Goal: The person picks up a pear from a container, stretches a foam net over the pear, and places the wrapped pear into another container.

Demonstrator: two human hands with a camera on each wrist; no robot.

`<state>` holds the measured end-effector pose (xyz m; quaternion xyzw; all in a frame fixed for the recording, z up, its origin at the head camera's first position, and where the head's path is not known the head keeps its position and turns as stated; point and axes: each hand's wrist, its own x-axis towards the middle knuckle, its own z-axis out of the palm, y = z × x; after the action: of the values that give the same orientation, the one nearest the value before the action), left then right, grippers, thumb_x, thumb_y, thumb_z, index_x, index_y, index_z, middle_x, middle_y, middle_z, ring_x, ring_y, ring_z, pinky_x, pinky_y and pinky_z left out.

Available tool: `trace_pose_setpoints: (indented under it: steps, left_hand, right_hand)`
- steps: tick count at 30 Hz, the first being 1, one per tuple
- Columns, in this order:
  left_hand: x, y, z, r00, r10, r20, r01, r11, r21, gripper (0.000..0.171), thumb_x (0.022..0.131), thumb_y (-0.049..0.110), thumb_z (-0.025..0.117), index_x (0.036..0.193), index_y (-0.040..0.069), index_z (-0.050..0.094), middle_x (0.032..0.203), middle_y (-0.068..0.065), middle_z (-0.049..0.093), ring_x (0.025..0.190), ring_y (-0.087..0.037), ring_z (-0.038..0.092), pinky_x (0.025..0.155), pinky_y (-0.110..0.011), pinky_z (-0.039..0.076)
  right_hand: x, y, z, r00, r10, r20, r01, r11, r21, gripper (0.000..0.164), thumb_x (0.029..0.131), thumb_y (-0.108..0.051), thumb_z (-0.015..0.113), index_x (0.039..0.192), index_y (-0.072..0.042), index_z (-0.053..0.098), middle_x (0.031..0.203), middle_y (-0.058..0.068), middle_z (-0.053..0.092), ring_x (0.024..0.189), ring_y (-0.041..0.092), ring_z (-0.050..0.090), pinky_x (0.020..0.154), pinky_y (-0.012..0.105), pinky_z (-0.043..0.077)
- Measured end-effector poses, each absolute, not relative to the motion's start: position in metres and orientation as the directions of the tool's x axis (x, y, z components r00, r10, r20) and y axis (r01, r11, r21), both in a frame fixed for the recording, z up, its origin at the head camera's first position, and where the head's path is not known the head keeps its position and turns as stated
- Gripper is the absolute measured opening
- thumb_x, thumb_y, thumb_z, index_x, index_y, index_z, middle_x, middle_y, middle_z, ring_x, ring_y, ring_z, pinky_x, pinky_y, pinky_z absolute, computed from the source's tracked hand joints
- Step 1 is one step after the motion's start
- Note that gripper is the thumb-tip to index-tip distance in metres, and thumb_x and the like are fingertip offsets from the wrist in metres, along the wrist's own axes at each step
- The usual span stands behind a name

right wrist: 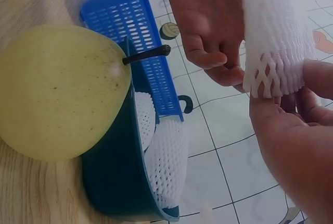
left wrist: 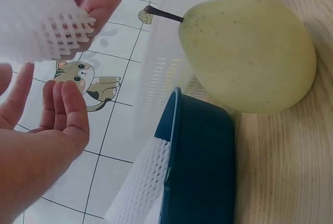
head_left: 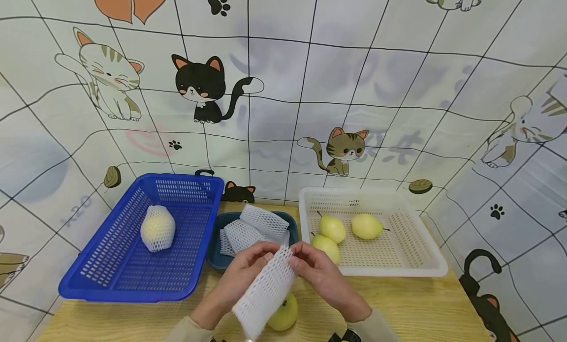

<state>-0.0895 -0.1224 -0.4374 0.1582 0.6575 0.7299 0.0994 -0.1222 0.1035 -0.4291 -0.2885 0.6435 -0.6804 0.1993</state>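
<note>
A white foam fruit net (head_left: pixel 266 293) is held between both hands over the table. My left hand (head_left: pixel 249 264) pinches one side of its far end with thumb and forefinger, the other fingers loosely bent. Opposite, my right hand (head_left: pixel 320 273) pinches the other side of the same end; in the right wrist view its thumb and fingers grip the mesh rim. A yellow-green pear (head_left: pixel 285 313) sits on the table below the net, partly covered by it in the head view. Its dark stem shows in both wrist views.
A teal basin (head_left: pixel 215 256) with several foam nets (head_left: pixel 266 221) stands just beyond the hands. At the left, a blue basket (head_left: pixel 195 268) contains a net-wrapped pear (head_left: pixel 157 229). The white basket (head_left: pixel 376 271) at the right holds three bare pears (head_left: pixel 366 226).
</note>
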Motion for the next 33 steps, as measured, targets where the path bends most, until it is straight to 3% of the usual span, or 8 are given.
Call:
trace_pose_setpoints:
  steps: [5,14,22,28,33]
  left_hand:
    - [-0.089,-0.121,-0.439,-0.932,0.34,0.123,0.076,-0.149,0.986,0.026,0.109,0.012,0.052,0.123,-0.008,0.055,0.116,-0.005,0.06,0.108,-0.014,0.058,0.092,-0.027,0.05]
    - [-0.085,-0.119,-0.452,-0.949,0.288,0.129,0.013,-0.373,0.928,0.007,0.112,0.013,0.044,0.111,0.01,0.051,0.105,0.004,0.057,0.102,-0.009,0.056,0.092,-0.025,0.048]
    - [-0.081,-0.122,-0.459,-0.953,0.281,0.118,-0.036,-0.49,0.871,0.006,0.112,0.014,0.043,0.112,0.01,0.046,0.096,0.006,0.058,0.09,-0.007,0.056,0.082,-0.023,0.048]
    - [-0.08,-0.121,-0.457,-0.945,0.309,0.107,-0.084,-0.547,0.833,0.011,0.11,0.01,0.047,0.121,0.009,0.048,0.1,0.003,0.065,0.089,-0.007,0.061,0.076,-0.022,0.051]
    - [-0.083,-0.117,-0.459,-0.952,0.296,0.077,-0.108,-0.562,0.82,0.016,0.107,0.004,0.05,0.122,0.009,0.049,0.101,0.001,0.07,0.089,-0.008,0.065,0.077,-0.023,0.054]
  right_hand:
    - [-0.123,0.103,-0.431,-0.759,-0.637,0.133,-0.1,-0.088,-0.991,0.028,0.109,-0.009,0.051,0.119,0.016,0.049,0.109,0.007,0.059,0.097,0.009,0.059,0.083,0.021,0.051]
    - [-0.122,0.101,-0.438,-0.79,-0.6,0.124,-0.115,-0.053,-0.992,0.027,0.108,-0.01,0.053,0.117,0.015,0.051,0.102,0.004,0.056,0.091,0.007,0.055,0.078,0.02,0.047]
    - [-0.116,0.103,-0.444,-0.816,-0.577,0.038,0.012,-0.083,-0.997,0.025,0.108,-0.013,0.054,0.12,0.009,0.052,0.105,0.002,0.058,0.095,0.008,0.057,0.082,0.022,0.051]
    - [-0.113,0.109,-0.45,-0.789,-0.612,0.061,0.104,-0.232,-0.967,0.01,0.109,-0.01,0.048,0.118,-0.006,0.052,0.104,-0.001,0.06,0.096,0.008,0.059,0.082,0.024,0.053]
    - [-0.113,0.112,-0.45,-0.762,-0.647,0.025,0.199,-0.271,-0.942,0.015,0.109,-0.012,0.045,0.118,-0.011,0.057,0.108,-0.003,0.065,0.097,0.008,0.063,0.082,0.025,0.053]
